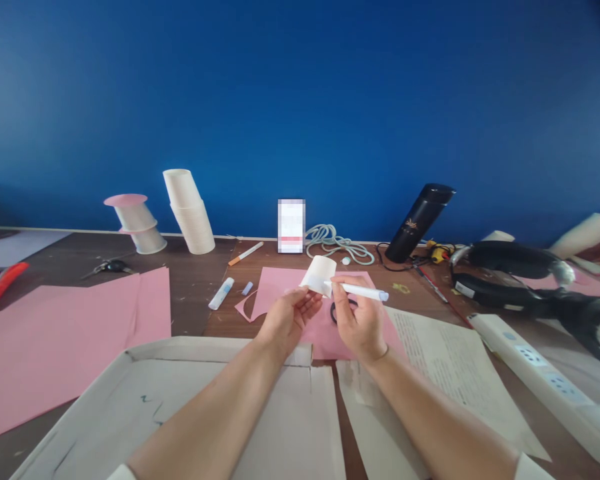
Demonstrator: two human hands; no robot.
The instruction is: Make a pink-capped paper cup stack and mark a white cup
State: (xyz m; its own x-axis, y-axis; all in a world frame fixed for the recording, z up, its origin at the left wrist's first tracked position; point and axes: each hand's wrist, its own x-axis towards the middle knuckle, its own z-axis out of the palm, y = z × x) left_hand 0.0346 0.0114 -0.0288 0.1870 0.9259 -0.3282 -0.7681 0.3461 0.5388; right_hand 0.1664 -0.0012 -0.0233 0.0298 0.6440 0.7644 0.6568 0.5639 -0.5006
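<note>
2 hands busy. Left hand (291,315) part-curled, holding white cup (322,268) near its lower edge; right hand (359,323) closed around white pen (363,291), tip end at cup. Cup's above pink sheet (326,341).

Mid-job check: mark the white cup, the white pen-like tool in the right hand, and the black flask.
White cup (321,271): head view, middle of its side wall.
White pen-like tool (364,291): head view, mid-barrel.
Black flask (418,227): head view, middle of its body.
</note>
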